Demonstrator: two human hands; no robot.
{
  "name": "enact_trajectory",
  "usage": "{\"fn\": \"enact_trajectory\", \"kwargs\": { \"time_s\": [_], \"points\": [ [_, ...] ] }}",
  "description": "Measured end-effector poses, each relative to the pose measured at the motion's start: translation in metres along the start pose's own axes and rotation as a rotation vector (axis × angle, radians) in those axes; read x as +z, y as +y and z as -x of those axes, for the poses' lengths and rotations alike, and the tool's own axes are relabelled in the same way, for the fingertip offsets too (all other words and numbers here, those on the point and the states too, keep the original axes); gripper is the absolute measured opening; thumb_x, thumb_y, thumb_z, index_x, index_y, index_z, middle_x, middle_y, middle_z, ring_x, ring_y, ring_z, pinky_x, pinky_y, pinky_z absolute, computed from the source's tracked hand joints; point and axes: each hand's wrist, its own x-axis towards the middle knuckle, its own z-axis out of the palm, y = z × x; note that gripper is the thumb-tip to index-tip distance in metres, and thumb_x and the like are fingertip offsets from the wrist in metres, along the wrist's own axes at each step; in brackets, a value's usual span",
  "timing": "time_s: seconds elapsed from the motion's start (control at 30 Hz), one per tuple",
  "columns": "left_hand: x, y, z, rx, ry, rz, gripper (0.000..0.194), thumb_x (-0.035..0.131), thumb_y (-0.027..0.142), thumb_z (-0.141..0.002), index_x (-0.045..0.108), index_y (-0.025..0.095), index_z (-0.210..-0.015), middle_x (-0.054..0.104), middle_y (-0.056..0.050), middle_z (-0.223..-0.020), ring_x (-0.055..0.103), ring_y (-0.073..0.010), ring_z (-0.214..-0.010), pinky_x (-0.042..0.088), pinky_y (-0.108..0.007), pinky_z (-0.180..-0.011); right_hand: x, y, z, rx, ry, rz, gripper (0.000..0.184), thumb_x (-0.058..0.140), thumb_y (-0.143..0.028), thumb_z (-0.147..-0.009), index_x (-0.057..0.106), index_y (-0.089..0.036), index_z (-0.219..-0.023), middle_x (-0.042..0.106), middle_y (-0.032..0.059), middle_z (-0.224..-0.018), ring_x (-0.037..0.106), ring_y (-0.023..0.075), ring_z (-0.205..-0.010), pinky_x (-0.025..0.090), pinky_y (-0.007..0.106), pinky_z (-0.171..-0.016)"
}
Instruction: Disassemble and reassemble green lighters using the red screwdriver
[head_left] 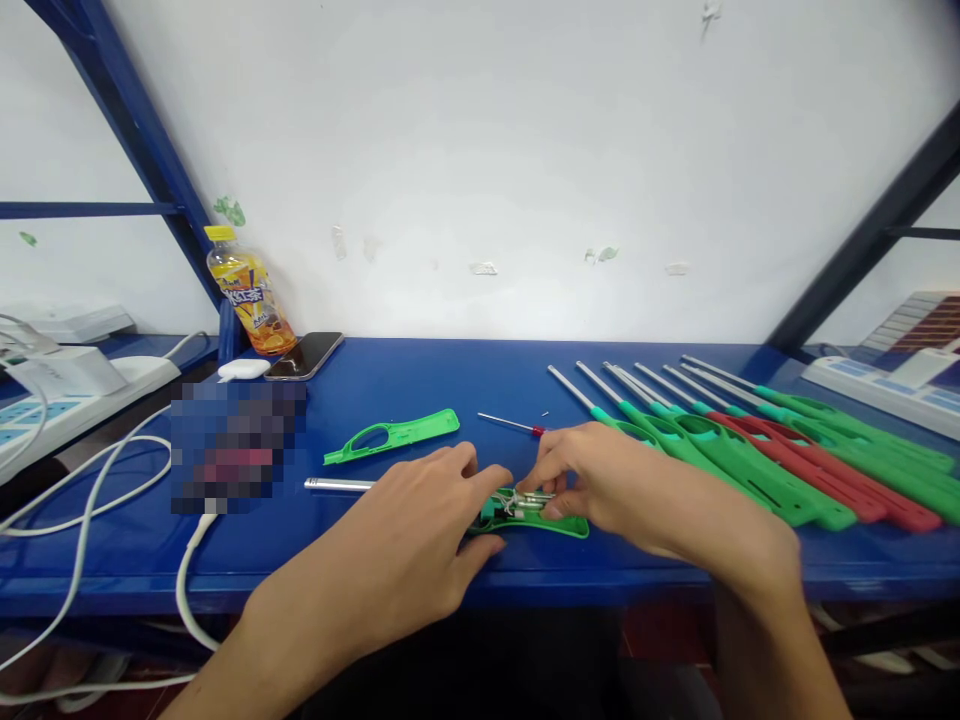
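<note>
On the blue tabletop lies an opened green long-nose lighter (570,527), its silver barrel (337,485) pointing left. My left hand (420,525) grips it around the middle, thumb on the near side and fingers over the far side. Inside the shell, small metal parts and thin wires (517,503) are exposed. My right hand (600,480) is closed at these inner parts, thumb and fingertips pinching them near the shell's right part; the exact piece is partly hidden. Beyond my left hand lies the loose green half-shell (420,430). A thin screwdriver (506,422) with a red handle lies behind my right hand.
Several green and red long-nose lighters (787,450) lie in a row on the right. At the left stand a drink bottle (251,300), a phone (307,355), a white earbud case (244,370) and white cables (82,520). Power strips (885,390) flank the table.
</note>
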Motion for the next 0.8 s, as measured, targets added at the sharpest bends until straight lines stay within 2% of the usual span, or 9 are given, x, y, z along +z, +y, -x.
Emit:
{"fn": "enact_trajectory", "kwargs": {
  "time_s": [0.13, 0.3, 0.47, 0.63, 0.8],
  "points": [
    [-0.004, 0.001, 0.003, 0.011, -0.070, -0.012, 0.027, 0.066, 0.025, -0.099, 0.061, 0.032, -0.125, 0.061, -0.007, -0.123, 0.066, -0.0312, -0.106, 0.050, -0.042, -0.083, -0.002, -0.001, -0.001, 0.003, -0.015, -0.007, 0.029, 0.065, -0.007, -0.085, 0.085, -0.027, -0.091, 0.082, 0.0012, -0.091, 0.073, 0.0196, -0.079, 0.050, 0.026, -0.068],
    [-0.005, -0.002, 0.002, 0.025, -0.083, 0.010, 0.023, 0.059, 0.023, -0.102, 0.063, 0.031, -0.123, 0.060, -0.007, -0.121, 0.064, -0.0293, -0.110, 0.050, -0.041, -0.087, -0.002, 0.000, -0.003, 0.015, -0.028, -0.052, 0.028, 0.065, -0.011, -0.086, 0.086, -0.026, -0.097, 0.082, 0.0015, -0.085, 0.074, 0.0210, -0.082, 0.052, 0.027, -0.074],
    [0.001, -0.005, -0.001, -0.014, -0.040, 0.035, 0.028, 0.060, 0.019, -0.100, 0.062, 0.030, -0.126, 0.063, -0.006, -0.120, 0.065, -0.0280, -0.106, 0.050, -0.042, -0.087, -0.002, 0.001, -0.001, 0.014, -0.017, -0.044, 0.027, 0.065, -0.011, -0.085, 0.086, -0.024, -0.096, 0.082, 0.0036, -0.089, 0.075, 0.0213, -0.084, 0.051, 0.025, -0.071],
    [0.005, -0.007, -0.003, -0.062, -0.019, 0.070, 0.030, 0.065, 0.024, -0.099, 0.062, 0.027, -0.129, 0.065, -0.007, -0.120, 0.065, -0.0281, -0.105, 0.051, -0.042, -0.087, 0.000, 0.001, 0.002, -0.007, 0.001, -0.005, 0.031, 0.061, -0.007, -0.086, 0.085, -0.025, -0.093, 0.081, 0.0020, -0.084, 0.075, 0.0201, -0.082, 0.049, 0.024, -0.066],
    [0.003, -0.007, -0.002, -0.061, -0.044, 0.090, 0.023, 0.066, 0.022, -0.098, 0.066, 0.027, -0.121, 0.065, -0.006, -0.115, 0.065, -0.0277, -0.104, 0.051, -0.044, -0.091, 0.000, 0.003, 0.002, -0.025, 0.002, -0.028, 0.034, 0.060, -0.005, -0.084, 0.085, -0.026, -0.097, 0.082, 0.0014, -0.088, 0.076, 0.0210, -0.086, 0.051, 0.025, -0.070]
  ]
}}
